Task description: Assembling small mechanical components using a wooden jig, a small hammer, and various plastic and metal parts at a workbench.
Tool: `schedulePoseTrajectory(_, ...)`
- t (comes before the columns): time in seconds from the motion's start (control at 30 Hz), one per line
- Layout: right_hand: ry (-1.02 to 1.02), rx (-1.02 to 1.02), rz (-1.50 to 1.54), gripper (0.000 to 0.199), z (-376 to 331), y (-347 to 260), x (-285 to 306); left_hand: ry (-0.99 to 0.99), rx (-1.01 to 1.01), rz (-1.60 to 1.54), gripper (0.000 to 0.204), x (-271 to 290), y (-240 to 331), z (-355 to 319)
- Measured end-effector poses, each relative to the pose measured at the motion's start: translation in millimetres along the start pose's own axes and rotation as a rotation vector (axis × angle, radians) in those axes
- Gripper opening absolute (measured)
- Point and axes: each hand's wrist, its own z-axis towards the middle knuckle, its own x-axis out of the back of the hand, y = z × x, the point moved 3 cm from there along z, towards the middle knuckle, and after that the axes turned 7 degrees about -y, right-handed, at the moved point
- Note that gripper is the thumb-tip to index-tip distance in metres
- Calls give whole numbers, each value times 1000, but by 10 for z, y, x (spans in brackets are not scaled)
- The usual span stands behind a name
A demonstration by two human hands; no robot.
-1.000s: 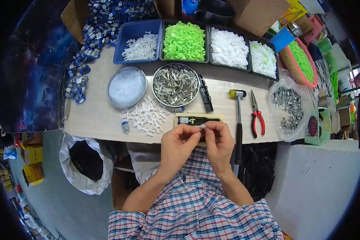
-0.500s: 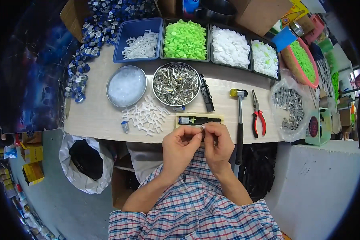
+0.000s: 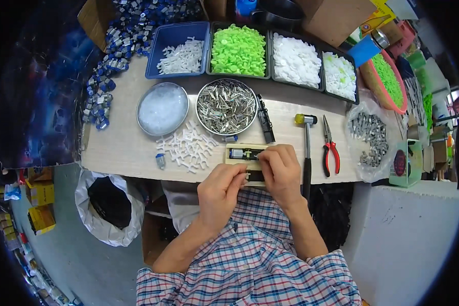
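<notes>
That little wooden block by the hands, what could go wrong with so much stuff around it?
1. The wooden block sits at the table's near edge; a push from the left hand or right hand might knock it off.
2. The loose white plastic pieces lie close by and could get swept to the floor.
3. The hammer handle reaches past the edge beside the right hand, so a bump may tip it.
</notes>
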Motion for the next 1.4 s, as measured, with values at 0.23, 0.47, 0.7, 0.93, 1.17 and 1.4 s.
schedulePoseTrajectory(0.23,-114,43,-90,18,66,60,-62,0,-329,323,21,-66,-13,-14)
schedulePoseTrajectory(0.47,-79,51,-80,18,34,65,-68,-78,-512,630,18,-215,-89,6)
schedulePoseTrajectory(0.7,-116,48,-65,20,38,65,-27,-137,-465,786,17,-335,-66,-92)
schedulePoseTrajectory(0.93,-1,-4,-4,19,287,469,214,-143,-441,855,13,-402,-24,-78)
schedulePoseTrajectory(1.17,252,-139,-328,17,973,1082,439,-148,-450,781,14,-381,-67,-79)
schedulePoseTrajectory(1.4,164,-145,-345,12,1067,1177,407,-36,-451,441,16,-229,116,34)
